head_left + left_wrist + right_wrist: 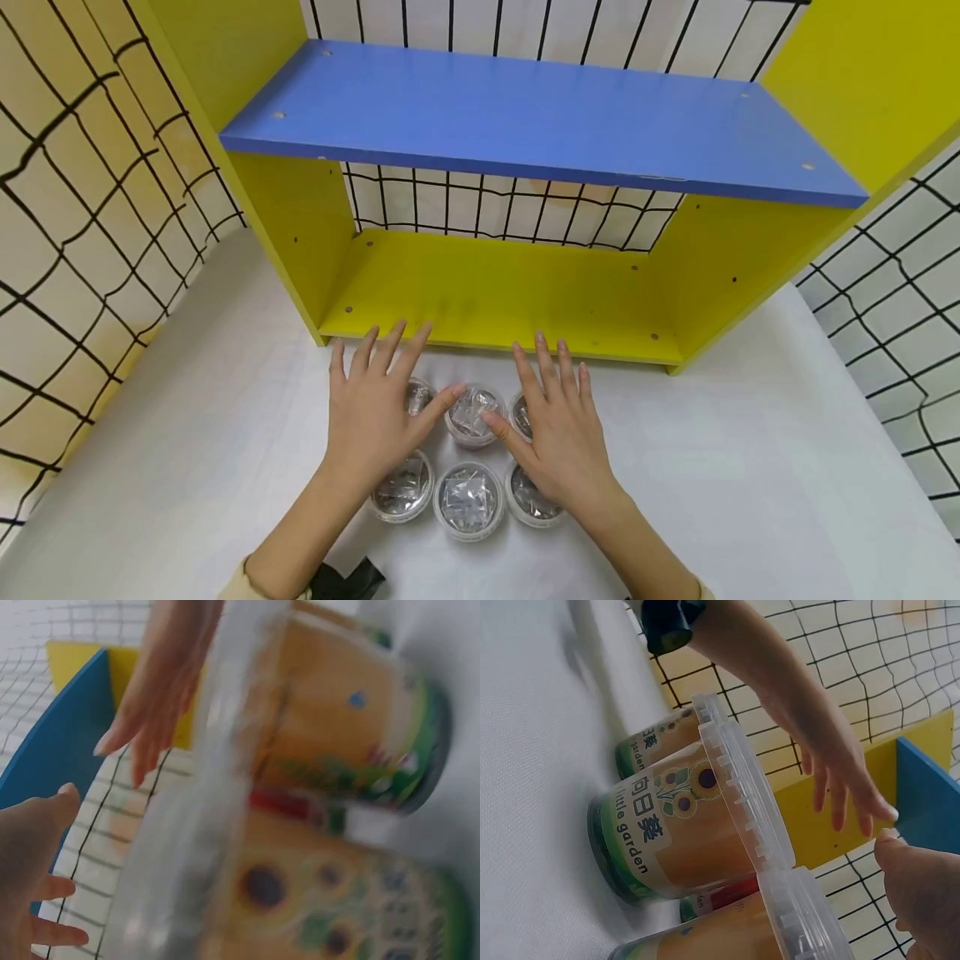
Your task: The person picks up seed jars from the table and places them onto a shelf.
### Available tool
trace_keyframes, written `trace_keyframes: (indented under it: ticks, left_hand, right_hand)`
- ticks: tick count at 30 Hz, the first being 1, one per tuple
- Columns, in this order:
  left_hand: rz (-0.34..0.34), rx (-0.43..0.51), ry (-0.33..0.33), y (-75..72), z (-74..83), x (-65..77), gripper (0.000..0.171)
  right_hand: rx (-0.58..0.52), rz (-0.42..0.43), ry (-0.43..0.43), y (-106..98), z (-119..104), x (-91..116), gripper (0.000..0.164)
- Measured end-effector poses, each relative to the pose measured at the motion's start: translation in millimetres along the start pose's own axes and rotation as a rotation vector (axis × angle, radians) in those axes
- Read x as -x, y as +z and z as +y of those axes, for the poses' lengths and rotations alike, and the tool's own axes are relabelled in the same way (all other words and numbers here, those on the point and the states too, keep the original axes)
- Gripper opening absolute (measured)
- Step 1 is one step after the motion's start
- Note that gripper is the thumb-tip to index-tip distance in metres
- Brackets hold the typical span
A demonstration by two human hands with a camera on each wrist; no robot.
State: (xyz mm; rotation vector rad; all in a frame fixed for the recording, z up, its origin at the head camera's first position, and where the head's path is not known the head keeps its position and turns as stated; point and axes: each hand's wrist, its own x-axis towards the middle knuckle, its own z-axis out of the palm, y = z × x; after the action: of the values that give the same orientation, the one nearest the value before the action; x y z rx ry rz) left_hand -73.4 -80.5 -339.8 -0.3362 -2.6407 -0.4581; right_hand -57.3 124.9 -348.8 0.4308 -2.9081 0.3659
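Note:
Several clear-lidded plastic tubs stand in two rows on the white table, including a front middle tub [469,500] and a back middle tub [471,414]. My left hand [367,421] is spread above the left tubs, hiding part of the back left one. Over the right-hand tubs my right hand [558,433] spreads its fingers too, thumb toward the middle. Neither hand holds anything. In the right wrist view, a tub [694,817] shows a sunflower label reading "little garden", and both hands are raised above lid height. The left wrist view shows blurred tubs [337,712] up close.
Behind the tubs stands a yellow shelf unit with a blue middle board [525,117] and a yellow bottom board [487,287]. Black wire grid panels [97,208] surround the table [750,467] at the sides and back. A black strap [348,581] is at the left wrist.

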Motion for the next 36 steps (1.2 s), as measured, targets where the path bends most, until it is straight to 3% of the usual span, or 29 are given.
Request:
trace_keyframes:
  ticks: [9, 14, 21, 26, 36]
  left_hand:
    - [0.135, 0.125, 0.067, -5.3, -13.1, -6.9, 0.059]
    - [0.196, 0.196, 0.056, -8.3, -21.4, -9.4, 0.051]
    - [0.332, 0.31, -0.055, -17.7, -44.4, -13.9, 0.039]
    - [0.34, 0.353, -0.151, -21.9, -60.5, -14.6, 0.037]
    - [0.458, 0.444, -0.294, -26.9, -85.5, -20.0, 0.029]
  right_hand:
    - [-0.024, 0.031, -0.014, -0.8, 0.7, 0.1, 0.074]
    - [-0.029, 0.061, -0.026, -0.5, 1.0, 0.7, 0.074]
    - [-0.059, 0.179, -0.085, -0.6, 1.7, -1.6, 0.07]
    - [-0.111, 0.252, -0.127, -0.4, 2.8, -1.7, 0.063]
    - [-0.237, 0.268, -0.17, -5.3, -1.2, 6.1, 0.056]
